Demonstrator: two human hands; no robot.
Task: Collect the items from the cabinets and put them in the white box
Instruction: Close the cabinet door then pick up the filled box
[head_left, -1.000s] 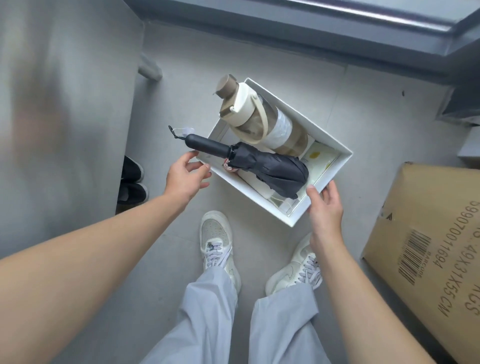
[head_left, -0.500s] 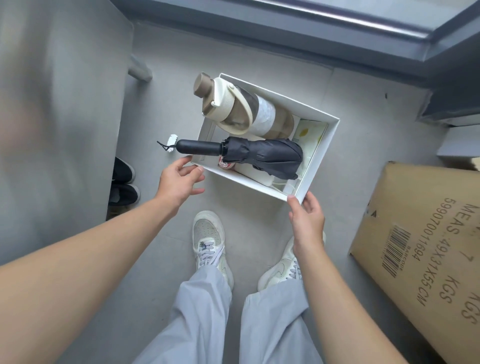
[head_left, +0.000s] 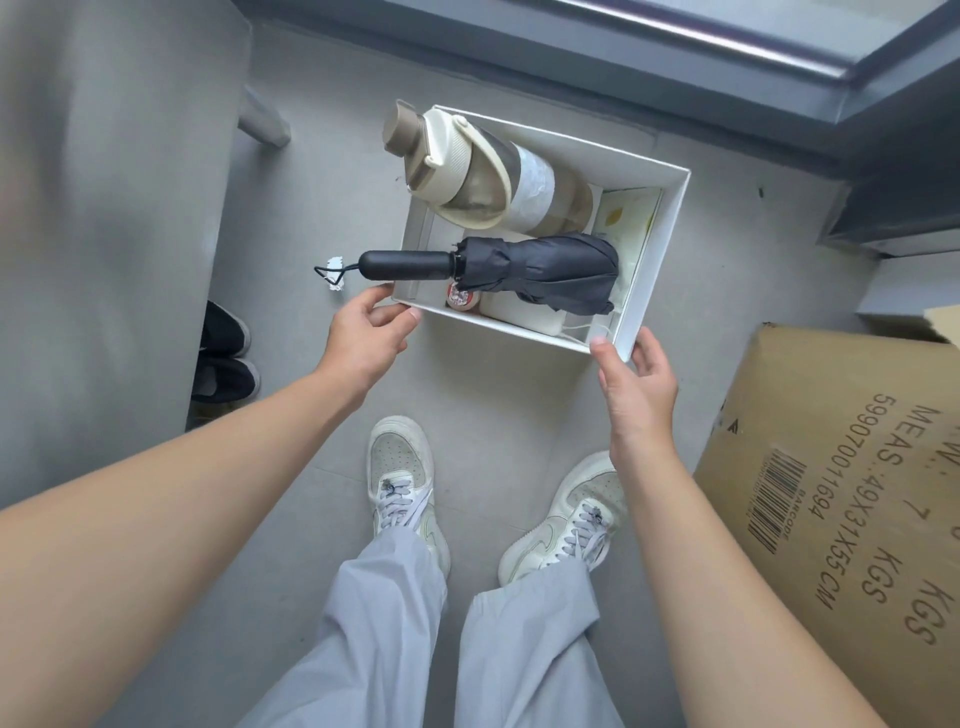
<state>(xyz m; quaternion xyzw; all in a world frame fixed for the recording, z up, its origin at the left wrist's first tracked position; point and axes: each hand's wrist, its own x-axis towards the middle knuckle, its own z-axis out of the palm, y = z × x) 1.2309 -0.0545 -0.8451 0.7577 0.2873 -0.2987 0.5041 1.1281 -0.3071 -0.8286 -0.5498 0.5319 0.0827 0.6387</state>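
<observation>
White box (head_left: 655, 260) holds one umbrella (head_left: 545, 270), one bottle (head_left: 498, 179).

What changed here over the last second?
The white box turned squarer to the person, its near edge less slanted. The left hand, open beside it a second ago, now grips its near left corner; the right hand stayed on the near right corner. The umbrella and bottle stayed lying inside as before.
</observation>
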